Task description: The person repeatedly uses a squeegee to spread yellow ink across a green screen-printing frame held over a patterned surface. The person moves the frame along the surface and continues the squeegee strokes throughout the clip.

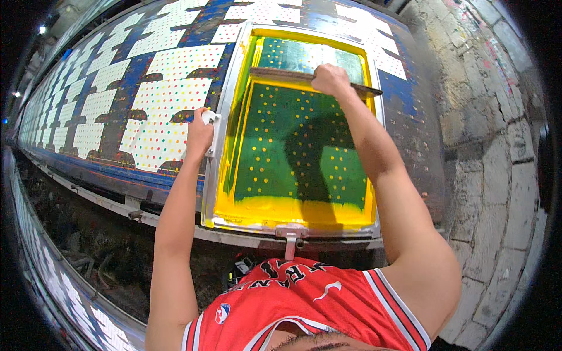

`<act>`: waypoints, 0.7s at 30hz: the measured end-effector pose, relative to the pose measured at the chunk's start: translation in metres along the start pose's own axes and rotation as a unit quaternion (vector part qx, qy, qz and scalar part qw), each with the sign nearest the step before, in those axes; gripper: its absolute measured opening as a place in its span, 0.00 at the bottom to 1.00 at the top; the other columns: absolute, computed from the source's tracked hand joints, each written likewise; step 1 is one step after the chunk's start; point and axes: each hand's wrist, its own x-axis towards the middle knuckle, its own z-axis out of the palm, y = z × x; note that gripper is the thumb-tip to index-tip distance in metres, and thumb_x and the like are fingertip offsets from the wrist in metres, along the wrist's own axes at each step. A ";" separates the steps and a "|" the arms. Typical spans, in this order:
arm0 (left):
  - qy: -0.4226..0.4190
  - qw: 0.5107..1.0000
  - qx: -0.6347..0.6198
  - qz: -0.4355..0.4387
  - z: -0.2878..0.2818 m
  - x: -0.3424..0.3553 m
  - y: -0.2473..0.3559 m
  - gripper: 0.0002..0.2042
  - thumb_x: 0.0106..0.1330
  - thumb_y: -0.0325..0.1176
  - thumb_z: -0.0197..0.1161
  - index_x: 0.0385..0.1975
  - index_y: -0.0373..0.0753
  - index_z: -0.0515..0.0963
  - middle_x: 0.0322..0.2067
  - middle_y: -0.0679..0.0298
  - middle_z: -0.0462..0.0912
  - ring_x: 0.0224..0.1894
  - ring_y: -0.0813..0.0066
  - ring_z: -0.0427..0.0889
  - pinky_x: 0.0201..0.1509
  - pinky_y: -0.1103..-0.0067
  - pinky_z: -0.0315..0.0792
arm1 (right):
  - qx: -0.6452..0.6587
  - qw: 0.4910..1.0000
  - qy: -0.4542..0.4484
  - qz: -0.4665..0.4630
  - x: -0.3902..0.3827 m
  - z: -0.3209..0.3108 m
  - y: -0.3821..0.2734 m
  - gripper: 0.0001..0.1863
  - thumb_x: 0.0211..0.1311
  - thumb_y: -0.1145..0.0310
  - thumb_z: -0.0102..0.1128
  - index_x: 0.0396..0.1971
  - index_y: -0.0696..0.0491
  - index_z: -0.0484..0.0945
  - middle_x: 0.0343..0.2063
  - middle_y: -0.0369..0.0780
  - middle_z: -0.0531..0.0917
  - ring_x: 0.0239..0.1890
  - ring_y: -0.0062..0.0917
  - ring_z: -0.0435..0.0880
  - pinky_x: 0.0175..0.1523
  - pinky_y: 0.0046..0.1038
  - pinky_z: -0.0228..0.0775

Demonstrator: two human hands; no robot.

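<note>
A screen-printing frame [220, 140] with a metal rim lies flat on the long table. Its green mesh [272, 134] is dotted with small yellow spots, and yellow ink [281, 212] lines the inner edges, thickest along the near side. Across the far part of the mesh rests a long squeegee [281, 74]. My right hand [332, 79] is closed round the squeegee, right of its middle. At the frame's left edge, my left hand [201, 133] grips a pale side bracket [209, 119], its fingers curled. The right arm casts a dark shadow on the mesh.
White cut pieces [170, 93] printed with coloured dots cover the blue-stained table [196, 38] to the left and beyond the frame. A metal rail [146, 217] runs along the near edge. A stop bracket [290, 243] sits at the frame's front. Right is a block wall [492, 140].
</note>
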 end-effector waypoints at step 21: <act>-0.055 0.993 -0.101 -0.005 -0.007 0.000 0.001 0.27 0.59 0.26 0.48 0.62 0.40 0.68 0.37 0.48 0.84 0.18 0.63 0.81 0.20 0.69 0.75 | 0.039 0.999 0.024 0.001 -0.356 0.046 -0.130 0.09 0.44 0.63 0.62 0.25 0.50 0.85 0.27 0.47 0.87 0.33 0.44 0.89 0.39 0.44 0.81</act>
